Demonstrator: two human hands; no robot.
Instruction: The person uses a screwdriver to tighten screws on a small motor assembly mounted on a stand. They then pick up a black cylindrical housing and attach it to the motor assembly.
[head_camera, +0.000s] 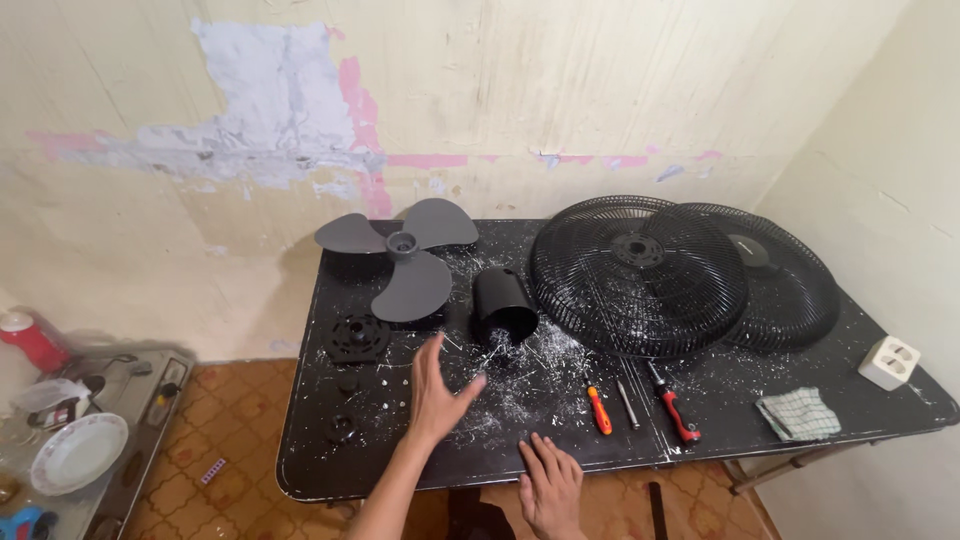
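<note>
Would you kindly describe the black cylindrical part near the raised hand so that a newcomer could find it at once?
Start at the black paint-flecked table against the wall. Near its middle, between the grey three-blade fan blade and the nearer black fan grille, lies the black cylindrical housing, just beyond the raised left hand. It alone is a solid, smooth tube lying with its open end toward the camera, unlike the flat blade and wire mesh.

Right hand (549, 487) wrist cut off by near edge. Far fan guard (790, 275) partly hidden behind near guard (640, 275). Small screws (395, 385) on worktop (320, 470) too small to tell. Clutter at left edge (20, 525) cut off.
</note>
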